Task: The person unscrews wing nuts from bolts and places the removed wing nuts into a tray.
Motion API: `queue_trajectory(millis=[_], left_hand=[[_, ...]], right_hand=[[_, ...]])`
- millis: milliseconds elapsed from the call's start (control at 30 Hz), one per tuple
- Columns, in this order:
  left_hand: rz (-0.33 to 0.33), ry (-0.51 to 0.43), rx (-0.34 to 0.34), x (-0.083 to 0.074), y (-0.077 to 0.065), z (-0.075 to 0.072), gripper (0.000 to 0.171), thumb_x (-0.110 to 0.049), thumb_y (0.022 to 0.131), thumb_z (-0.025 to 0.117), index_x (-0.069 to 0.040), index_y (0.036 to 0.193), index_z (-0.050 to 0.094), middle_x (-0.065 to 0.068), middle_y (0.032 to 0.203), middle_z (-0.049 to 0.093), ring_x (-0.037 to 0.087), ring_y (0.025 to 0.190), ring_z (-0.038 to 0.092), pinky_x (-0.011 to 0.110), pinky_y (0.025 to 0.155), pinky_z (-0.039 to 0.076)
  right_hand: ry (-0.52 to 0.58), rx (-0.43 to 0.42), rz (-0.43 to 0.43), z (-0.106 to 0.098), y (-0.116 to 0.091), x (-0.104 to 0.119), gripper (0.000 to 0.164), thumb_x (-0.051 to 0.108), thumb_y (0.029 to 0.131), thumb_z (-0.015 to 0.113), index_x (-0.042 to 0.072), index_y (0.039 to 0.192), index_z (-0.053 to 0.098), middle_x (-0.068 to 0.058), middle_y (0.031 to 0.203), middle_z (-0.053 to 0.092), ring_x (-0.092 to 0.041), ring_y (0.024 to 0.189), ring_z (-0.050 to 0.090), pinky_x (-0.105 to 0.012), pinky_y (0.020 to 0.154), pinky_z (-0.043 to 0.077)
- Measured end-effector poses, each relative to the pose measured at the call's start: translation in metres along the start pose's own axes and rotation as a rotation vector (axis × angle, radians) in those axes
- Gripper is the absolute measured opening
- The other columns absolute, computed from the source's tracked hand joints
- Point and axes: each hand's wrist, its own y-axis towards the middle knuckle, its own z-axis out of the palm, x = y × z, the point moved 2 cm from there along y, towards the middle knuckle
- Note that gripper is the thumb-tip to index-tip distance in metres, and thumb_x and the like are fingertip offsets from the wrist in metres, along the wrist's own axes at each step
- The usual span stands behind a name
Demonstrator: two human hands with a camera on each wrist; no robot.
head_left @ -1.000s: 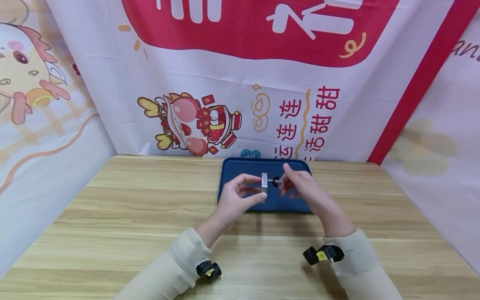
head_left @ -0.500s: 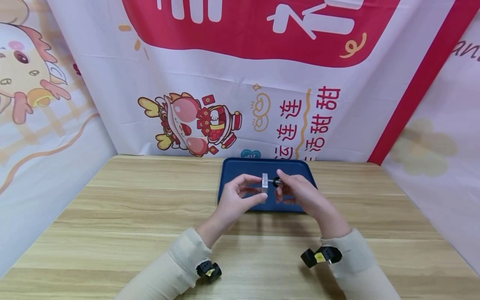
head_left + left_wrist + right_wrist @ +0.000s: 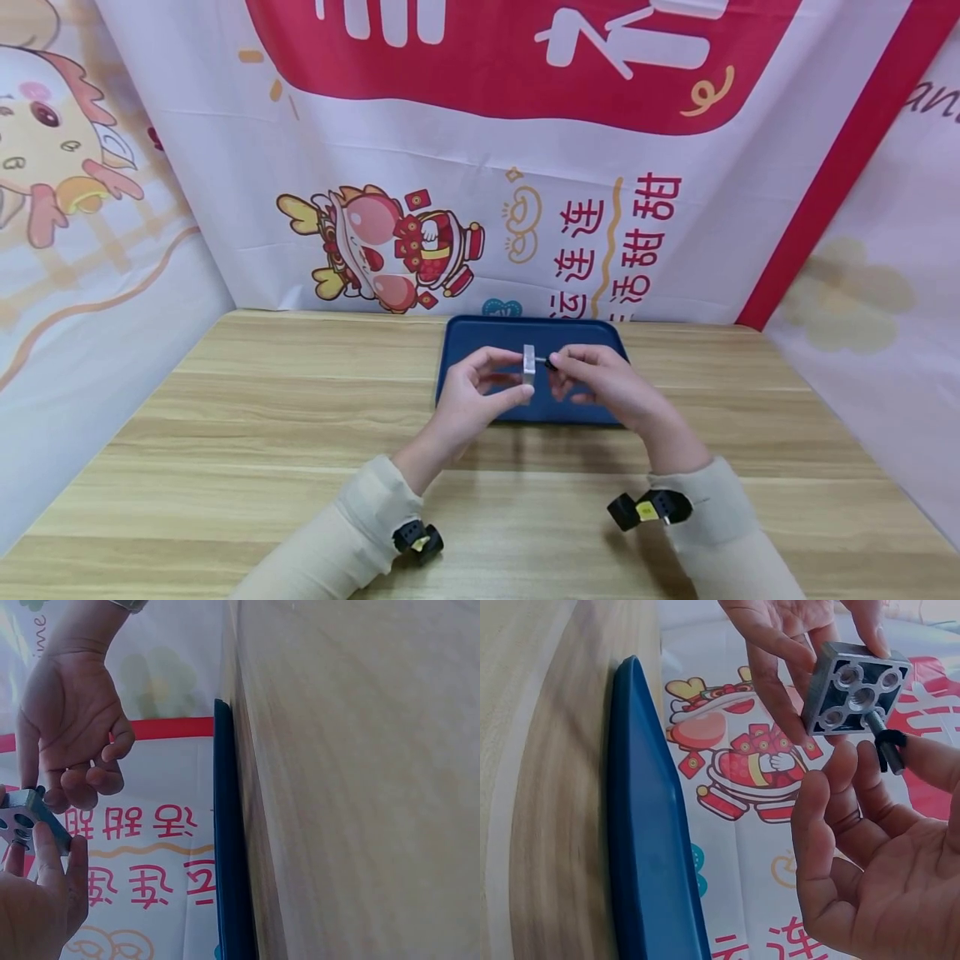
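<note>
In the head view my left hand (image 3: pixel 468 396) grips a small square metal block (image 3: pixel 528 367) by its edges, thumb below and fingers above. The right wrist view shows the block's face with several round holes. From one corner hole a threaded bolt (image 3: pixel 876 724) sticks out towards my right hand (image 3: pixel 611 387). A black wing nut (image 3: pixel 891 738) sits on this bolt, whose end pokes out past it. My right thumb and index finger pinch the wing nut, and the other fingers curl loosely below. Both hands are raised in front of the blue tray (image 3: pixel 483 335).
The shallow tray lies at the back of the wooden table (image 3: pixel 300 400), against a printed cloth backdrop (image 3: pixel 247 167). Cloth side walls (image 3: pixel 862 250) enclose the table left and right. A small black camera is strapped to each sleeve cuff.
My right thumb was raised off the wing nut, came down towards it, and now meets the index finger there. The left hand and the block have hardly moved.
</note>
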Motion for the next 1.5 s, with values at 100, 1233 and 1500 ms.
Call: queue_trajectory(millis=[100, 1233, 1500], left_hand=[[-0.002, 0.005, -0.002, 0.001, 0.001, 0.0, 0.035, -0.008, 0.088, 0.075, -0.008, 0.121, 0.063, 0.01, 0.128, 0.068, 0.022, 0.108, 0.066, 0.034, 0.086, 0.06], [0.009, 0.0, 0.011, 0.001, 0.0, 0.002, 0.036, -0.006, 0.088, 0.074, -0.007, 0.122, 0.062, 0.011, 0.127, 0.067, 0.023, 0.109, 0.066, 0.034, 0.086, 0.061], [0.015, 0.006, 0.005, 0.001, 0.0, 0.0, 0.036, -0.007, 0.088, 0.074, -0.007, 0.122, 0.062, 0.011, 0.128, 0.067, 0.023, 0.109, 0.066, 0.034, 0.086, 0.061]], right_hand=[[-0.025, 0.002, -0.023, -0.001, 0.0, 0.0, 0.026, 0.031, 0.103, 0.055, 0.007, 0.093, 0.061, -0.002, 0.083, 0.066, -0.02, 0.087, 0.062, -0.035, 0.078, 0.049], [0.026, -0.037, 0.107, 0.005, 0.0, -0.002, 0.053, 0.052, 0.104, 0.037, 0.012, 0.081, 0.061, 0.001, 0.074, 0.06, -0.018, 0.079, 0.062, -0.038, 0.084, 0.048], [0.007, -0.016, 0.069, 0.001, 0.0, -0.001, 0.052, 0.053, 0.103, 0.043, 0.008, 0.094, 0.065, 0.0, 0.08, 0.065, -0.019, 0.084, 0.062, -0.038, 0.087, 0.048]])
